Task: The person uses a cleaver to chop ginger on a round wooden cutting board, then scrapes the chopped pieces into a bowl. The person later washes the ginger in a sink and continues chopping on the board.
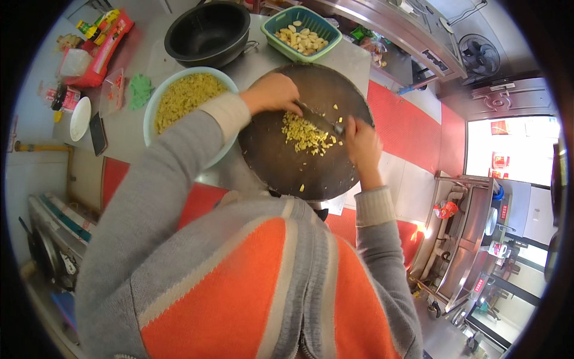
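My right hand (362, 146) is closed around the handle of a kitchen knife (320, 120). At the blade's far end are the fingers of my left hand (274, 93), which seem to pinch it; the exact grip is partly hidden. Under and beside the blade lies a heap of finely chopped pale-yellow garlic (307, 137), with loose bits scattered around it. All this rests on a thick round wooden chopping board (287, 172). Left of the board, partly behind my left sleeve, stands a pale-blue basin (149, 114) full of minced yellowish garlic (190, 96).
Beyond the board are a green basket (280, 44) of whole peeled cloves (305, 39) and a black bowl (208, 31). A phone (97, 133), a white dish (80, 119), a green cloth (141, 91) and a red tray (103, 58) occupy the steel table's left side.
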Tool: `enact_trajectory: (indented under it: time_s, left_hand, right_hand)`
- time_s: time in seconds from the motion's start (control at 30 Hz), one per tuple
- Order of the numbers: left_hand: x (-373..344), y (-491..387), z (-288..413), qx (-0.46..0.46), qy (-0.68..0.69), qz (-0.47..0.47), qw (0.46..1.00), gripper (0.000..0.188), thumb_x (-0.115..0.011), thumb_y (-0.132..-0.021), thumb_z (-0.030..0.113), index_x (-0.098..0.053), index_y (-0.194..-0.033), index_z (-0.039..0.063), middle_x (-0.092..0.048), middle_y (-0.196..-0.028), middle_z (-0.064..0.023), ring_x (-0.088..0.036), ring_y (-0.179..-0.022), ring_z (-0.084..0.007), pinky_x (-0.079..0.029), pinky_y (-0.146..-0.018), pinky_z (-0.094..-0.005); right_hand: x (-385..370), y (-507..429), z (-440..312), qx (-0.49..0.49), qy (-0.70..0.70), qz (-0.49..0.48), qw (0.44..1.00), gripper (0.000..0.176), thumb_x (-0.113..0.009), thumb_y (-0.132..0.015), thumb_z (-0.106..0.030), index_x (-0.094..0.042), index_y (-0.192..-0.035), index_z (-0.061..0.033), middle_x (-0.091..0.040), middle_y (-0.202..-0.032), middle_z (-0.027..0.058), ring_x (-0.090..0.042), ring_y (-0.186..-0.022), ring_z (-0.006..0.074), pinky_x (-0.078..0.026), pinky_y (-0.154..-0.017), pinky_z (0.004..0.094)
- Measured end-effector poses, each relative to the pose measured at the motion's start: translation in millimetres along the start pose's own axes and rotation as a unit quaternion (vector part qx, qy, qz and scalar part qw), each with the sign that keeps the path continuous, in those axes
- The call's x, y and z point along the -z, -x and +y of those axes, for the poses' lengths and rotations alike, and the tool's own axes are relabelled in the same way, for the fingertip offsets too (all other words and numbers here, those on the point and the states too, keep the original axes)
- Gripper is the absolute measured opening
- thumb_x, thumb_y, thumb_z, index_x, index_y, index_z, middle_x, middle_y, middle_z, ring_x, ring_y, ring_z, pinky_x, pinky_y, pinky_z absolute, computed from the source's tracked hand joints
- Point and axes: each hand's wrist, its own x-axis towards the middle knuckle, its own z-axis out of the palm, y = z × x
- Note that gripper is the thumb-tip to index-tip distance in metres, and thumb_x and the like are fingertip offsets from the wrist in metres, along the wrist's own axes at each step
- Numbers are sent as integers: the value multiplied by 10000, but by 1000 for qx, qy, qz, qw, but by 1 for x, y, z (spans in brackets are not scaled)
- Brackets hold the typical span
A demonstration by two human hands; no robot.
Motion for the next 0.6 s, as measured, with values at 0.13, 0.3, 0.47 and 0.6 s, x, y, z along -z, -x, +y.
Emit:
enact_trajectory:
  time_s: [0.13,0.3,0.47,0.6]
  left_hand:
    - [13,-20,16,-21,-53,-10,998,484,-649,-707,536,-661,-640,58,-622,-658,-119,-605,-670,-332,-463,-579,-427]
    - [1,10,-13,53,44,28,997,460,-658,-720,527,-660,-650,72,-619,-665,-126,-600,-664,-333,-455,-570,-432]
    - [4,-17,7,29,-36,11,999,449,-656,-713,512,-664,-661,67,-614,-648,-122,-605,-670,-337,-458,-580,-432]
    - [0,14,-13,91,58,57,993,457,-641,-739,530,-666,-658,81,-620,-673,-112,-601,-688,-327,-455,-591,-427]
  right_hand:
    - [-25,-22,30,-29,-70,-21,997,406,-418,-918,-392,-651,-842,-67,-640,-772,189,-613,-768,383,-469,-702,455]
    - [27,-27,-34,53,48,8,997,386,-421,-908,-380,-658,-840,-83,-644,-781,187,-611,-779,392,-473,-709,469]
    - [-27,-46,42,7,-66,21,998,430,-407,-905,-397,-633,-763,-60,-623,-691,170,-611,-715,373,-467,-651,463]
    - [27,-50,-33,91,24,21,995,340,-447,-884,-365,-656,-837,-101,-638,-740,172,-613,-764,381,-481,-687,462]
